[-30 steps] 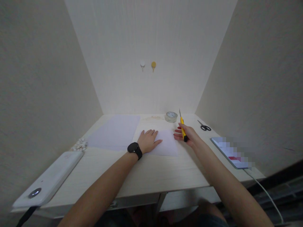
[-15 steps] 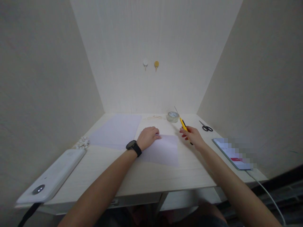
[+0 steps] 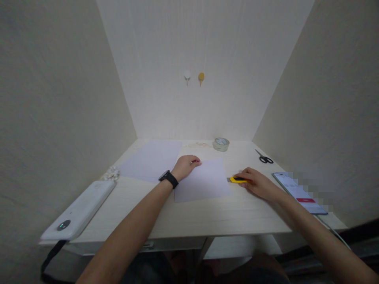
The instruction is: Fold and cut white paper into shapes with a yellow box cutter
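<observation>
My left hand (image 3: 187, 165), with a black watch on its wrist, is closed at the upper left edge of a folded-looking white sheet of paper (image 3: 204, 182), its thumb and fingers together there. My right hand (image 3: 254, 183) grips a yellow box cutter (image 3: 238, 180) with a black slider. The cutter points left, low over the desk, its short blade just beside the paper's right edge. Whether the blade touches the paper I cannot tell. A larger white sheet (image 3: 151, 159) lies behind and left of my left hand.
A roll of clear tape (image 3: 220, 144) stands near the back wall. Black-handled scissors (image 3: 264, 157) and a phone (image 3: 297, 193) with a cable lie at the right. On the left are a white device (image 3: 78, 211) and a small white beaded item (image 3: 111, 173). Two hooks hang on the wall.
My right hand has come down and right, turning the box cutter from pointing up and away to pointing left. The smaller sheet has turned slightly under my left hand. The view has shifted.
</observation>
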A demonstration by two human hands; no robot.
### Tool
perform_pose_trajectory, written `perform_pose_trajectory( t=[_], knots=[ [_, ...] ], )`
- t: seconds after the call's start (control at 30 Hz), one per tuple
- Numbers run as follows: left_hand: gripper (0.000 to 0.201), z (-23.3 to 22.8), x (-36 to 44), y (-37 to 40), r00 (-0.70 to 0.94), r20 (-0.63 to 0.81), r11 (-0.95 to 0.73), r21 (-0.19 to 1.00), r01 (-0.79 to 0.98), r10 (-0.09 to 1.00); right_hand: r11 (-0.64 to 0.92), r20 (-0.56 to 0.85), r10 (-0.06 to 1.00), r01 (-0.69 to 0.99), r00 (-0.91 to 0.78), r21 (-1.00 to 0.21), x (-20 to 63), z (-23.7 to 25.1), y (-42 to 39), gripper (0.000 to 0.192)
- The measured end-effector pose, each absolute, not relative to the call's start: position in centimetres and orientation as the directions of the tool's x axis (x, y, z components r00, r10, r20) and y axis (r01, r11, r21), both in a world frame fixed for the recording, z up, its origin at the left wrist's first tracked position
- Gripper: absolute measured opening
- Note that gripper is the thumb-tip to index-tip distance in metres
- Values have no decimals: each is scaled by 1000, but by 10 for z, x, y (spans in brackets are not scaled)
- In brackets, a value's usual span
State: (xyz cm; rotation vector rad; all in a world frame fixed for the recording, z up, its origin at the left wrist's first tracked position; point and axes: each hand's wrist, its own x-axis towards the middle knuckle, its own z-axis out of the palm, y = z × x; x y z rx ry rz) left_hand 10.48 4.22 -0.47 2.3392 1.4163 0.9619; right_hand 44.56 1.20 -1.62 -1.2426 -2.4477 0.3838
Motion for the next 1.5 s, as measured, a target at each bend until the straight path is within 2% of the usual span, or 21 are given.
perform_pose_trajectory(
  t=[0.13,0.23,0.33,0.43,0.53,0.7,1.17,1.4,1.5],
  knots=[
    [24,-8,103,45,341,371,-486,434,758,864,568,174,813,692,-555,-445,441,-12,9,39],
    [25,-11,101,46,353,347,-470,354,809,869,614,150,766,643,-625,-457,438,-8,9,38],
    [32,-9,104,40,365,387,-481,264,836,847,651,153,731,612,-665,-448,436,-5,12,36],
    [42,-5,117,27,472,410,-582,201,788,781,656,170,734,623,-658,-426,434,-3,13,36],
    [49,-5,136,12,620,277,-671,153,726,734,664,181,731,626,-657,-409,431,-3,12,38],
    [58,-16,153,3,675,105,-683,133,718,730,688,195,712,614,-675,-386,428,-3,9,41],
    [65,-17,152,2,615,83,-620,146,771,784,637,84,746,670,-661,-380,429,10,-14,43],
    [72,-15,152,0,611,69,-613,153,775,789,661,113,725,639,-680,-394,420,3,-15,41],
    [71,-14,151,0,630,61,-632,148,761,774,680,143,712,625,-687,-384,417,-4,-13,32]
  ],
)
